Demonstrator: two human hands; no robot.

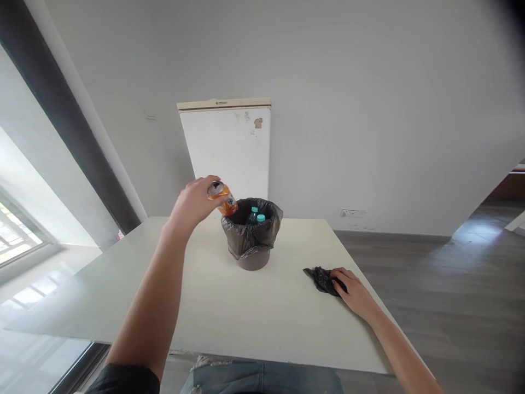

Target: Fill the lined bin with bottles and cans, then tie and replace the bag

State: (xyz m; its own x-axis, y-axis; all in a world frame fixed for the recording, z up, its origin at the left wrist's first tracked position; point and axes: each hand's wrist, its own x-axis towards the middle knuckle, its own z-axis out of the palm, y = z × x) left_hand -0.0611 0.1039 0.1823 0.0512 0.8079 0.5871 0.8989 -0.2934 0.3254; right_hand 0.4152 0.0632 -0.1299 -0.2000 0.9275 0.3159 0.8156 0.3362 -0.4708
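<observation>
My left hand [196,201] is raised over the white table [213,306] and closed round an orange drink can [222,199], tilted, just left of the bin's rim. The small grey bin [252,235] is lined with a black bag, and two bottles with teal caps [257,215] stand inside it. My right hand [353,290] rests flat on the table near the right edge, its fingertips on a crumpled black bag [322,278].
A white board [227,150] leans against the wall behind the bin. A dark window frame [61,109] runs along the left. Grey wooden floor [430,284] lies to the right of the table.
</observation>
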